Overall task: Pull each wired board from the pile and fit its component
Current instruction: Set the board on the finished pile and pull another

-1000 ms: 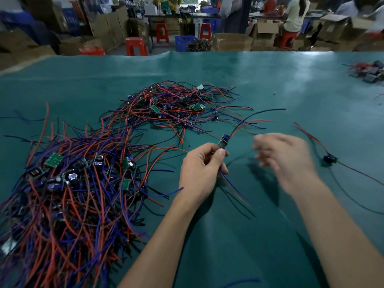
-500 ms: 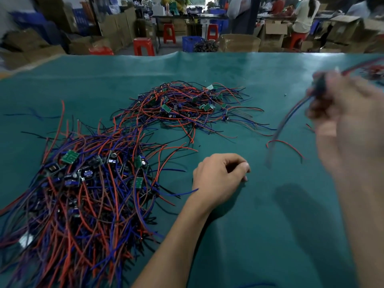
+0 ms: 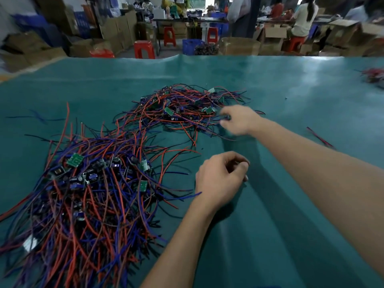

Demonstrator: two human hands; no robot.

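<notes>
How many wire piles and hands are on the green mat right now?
Wire piles: 3: near pile, far pile, blurred pile at the right edge
Hands: 2: left hand, right hand
Total: 5

On the green table (image 3: 291,204), the right hand (image 3: 239,119) reaches into the far pile (image 3: 182,109) of wired boards, blurred. The left hand (image 3: 220,179), fingers curled, rests beside the near pile (image 3: 87,194).
</notes>
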